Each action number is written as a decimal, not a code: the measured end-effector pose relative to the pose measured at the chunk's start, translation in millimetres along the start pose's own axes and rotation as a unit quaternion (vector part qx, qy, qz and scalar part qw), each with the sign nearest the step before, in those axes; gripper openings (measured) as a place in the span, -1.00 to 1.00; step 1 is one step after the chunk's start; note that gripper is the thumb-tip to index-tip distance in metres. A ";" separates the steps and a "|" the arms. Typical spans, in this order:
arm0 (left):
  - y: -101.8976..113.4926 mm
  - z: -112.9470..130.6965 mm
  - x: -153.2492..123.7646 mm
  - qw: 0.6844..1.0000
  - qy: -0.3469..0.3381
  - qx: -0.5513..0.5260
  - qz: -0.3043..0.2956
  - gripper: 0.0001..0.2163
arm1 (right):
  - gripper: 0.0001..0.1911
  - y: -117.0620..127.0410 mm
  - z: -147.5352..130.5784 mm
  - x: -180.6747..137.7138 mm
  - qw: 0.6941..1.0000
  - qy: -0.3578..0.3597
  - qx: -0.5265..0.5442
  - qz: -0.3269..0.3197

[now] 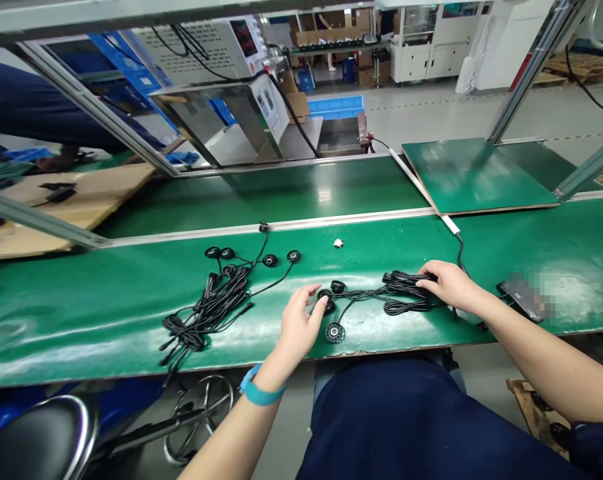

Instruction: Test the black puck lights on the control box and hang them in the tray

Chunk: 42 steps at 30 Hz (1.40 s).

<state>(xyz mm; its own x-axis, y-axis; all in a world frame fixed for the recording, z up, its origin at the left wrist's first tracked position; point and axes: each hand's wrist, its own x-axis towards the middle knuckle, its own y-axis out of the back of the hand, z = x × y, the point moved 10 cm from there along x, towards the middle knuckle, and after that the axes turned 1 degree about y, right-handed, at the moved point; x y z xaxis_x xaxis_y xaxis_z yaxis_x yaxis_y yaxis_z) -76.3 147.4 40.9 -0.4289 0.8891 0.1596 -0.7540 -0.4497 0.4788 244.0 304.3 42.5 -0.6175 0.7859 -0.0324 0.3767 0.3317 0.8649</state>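
Observation:
On the green work surface, a coiled bundle of black cables (411, 283) lies in front of me, with my right hand (448, 285) gripping its right end between thumb and fingers. Its cords run left to a few round black heads; one, a disc-shaped head (335, 333), faces up near the front edge. My left hand (301, 319), wearing a teal wristband, is beside these heads with thumb and fingers apart. Its thumb tip comes close to a dark round head (327, 301); whether they touch I cannot tell. Farther left lies a second black cable bundle (211, 303) with several round heads.
A small white piece (338, 243) sits behind the heads. To the right are a dark phone-like device (524, 299) and a white rod (424, 190) on a cord. A raised green board (481, 175) stands at back right. A stool (36, 440) is at lower left.

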 end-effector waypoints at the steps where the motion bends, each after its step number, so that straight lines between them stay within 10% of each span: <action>1: -6.3 -0.5 6.8 0.999 -0.025 0.037 -0.021 -0.68 | -0.84 3.6 -7.8 0.8 1.000 0.024 0.006 0.015; 6: -41.1 -11.9 22.5 0.975 -0.060 0.164 -0.137 -0.55 | -0.75 18.1 -35.3 -0.7 0.994 0.080 0.042 0.062; 22: -48.2 -10.4 39.6 0.939 0.009 0.271 -0.211 -0.58 | -0.92 7.6 -50.4 15.3 0.989 0.088 -0.106 0.046; 33: -34.3 -9.5 35.0 0.951 0.035 0.249 -0.182 -0.61 | -0.92 -5.6 -66.3 -19.6 0.985 0.145 -0.058 0.078; 42: -44.3 28.1 82.2 0.970 -0.051 0.193 -0.137 -0.84 | -0.86 -54.3 -76.1 -61.3 0.977 0.151 -0.142 -0.043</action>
<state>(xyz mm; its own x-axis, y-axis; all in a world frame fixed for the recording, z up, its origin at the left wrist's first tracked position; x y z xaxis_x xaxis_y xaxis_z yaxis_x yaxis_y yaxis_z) -64.2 242.9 57.1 -0.1718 0.9836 0.0556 -0.5823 -0.1469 0.7996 208.8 198.4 35.6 -0.8307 0.5566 0.0014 0.1340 0.1975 0.9711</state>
